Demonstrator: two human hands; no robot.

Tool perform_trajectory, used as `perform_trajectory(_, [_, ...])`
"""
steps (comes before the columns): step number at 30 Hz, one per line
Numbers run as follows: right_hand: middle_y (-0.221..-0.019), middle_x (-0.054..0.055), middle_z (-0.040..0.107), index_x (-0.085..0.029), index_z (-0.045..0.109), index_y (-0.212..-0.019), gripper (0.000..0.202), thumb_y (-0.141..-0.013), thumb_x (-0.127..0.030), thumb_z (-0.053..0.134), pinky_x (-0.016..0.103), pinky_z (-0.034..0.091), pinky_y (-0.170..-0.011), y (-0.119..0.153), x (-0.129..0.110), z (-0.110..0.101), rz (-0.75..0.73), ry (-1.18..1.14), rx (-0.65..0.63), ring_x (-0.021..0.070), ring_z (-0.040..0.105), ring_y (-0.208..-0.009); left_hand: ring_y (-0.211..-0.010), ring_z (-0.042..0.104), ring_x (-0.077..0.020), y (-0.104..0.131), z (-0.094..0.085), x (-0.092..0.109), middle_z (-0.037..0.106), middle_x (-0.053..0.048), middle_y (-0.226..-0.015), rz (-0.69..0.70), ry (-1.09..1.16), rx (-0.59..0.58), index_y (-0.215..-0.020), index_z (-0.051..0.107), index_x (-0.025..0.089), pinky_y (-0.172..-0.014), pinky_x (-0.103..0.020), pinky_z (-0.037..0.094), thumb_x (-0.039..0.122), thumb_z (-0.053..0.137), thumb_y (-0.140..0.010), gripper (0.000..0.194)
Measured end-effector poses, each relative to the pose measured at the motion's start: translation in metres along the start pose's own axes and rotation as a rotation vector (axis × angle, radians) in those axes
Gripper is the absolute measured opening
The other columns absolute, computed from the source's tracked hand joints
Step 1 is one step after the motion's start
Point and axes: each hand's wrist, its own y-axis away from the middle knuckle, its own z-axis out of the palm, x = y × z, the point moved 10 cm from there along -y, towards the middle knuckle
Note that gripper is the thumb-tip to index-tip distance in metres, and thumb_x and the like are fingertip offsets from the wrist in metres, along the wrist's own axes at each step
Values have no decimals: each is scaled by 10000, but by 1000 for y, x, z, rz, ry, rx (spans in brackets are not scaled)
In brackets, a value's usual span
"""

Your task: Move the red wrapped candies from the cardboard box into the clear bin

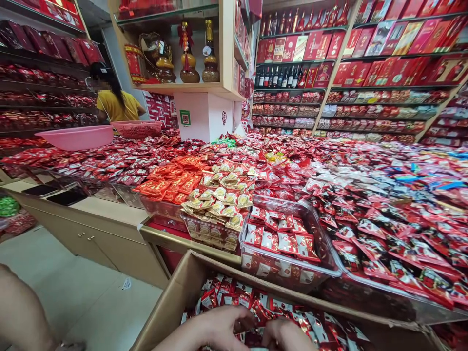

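Digging in cardboard box, both hands' grip clenched on candy packets, l. hand, r. hand.

Both hands in the carton (seemingly among sweets); clear tub just behind.

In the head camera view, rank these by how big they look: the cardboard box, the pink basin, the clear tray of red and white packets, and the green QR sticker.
1. cardboard box, though it is nearest the camera and cut off by the frame.
2. clear tray.
3. pink basin, farther away, so its true size is unsure.
4. green QR sticker.
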Motion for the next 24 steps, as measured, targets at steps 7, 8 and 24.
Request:
perform_trajectory(7, [-560,-31,533,-158,550,-668,187,-666,-333,617,212,352,-521,33,-20,-71,-120,-841,196,107,466,-539,-572,449,-86,10,-16,47,572,16,-650,129,443,161,-830,643,119,-540,-188,348,370,622,-669,299])
perform_trajectory(8, [-577,-30,540,-160,557,-688,224,-654,-367,635,215,353,-531,37,-20,-74,-106,-928,202,107,466,-548,-549,426,-80,12,-21,53,557,16,-623,136,474,195,-811,644,106,-521,-187,330,385,612,-679,311])
perform_trajectory(24, [-531,-29,530,-149,551,-635,290,-680,-426,622,209,358,-496,49,-9,-89,-5,-1209,320,84,445,-485,-590,613,-144,20,-11,89,653,-94,-806,151,1166,91,-990,583,139,-526,-196,375,540,338,-813,502])
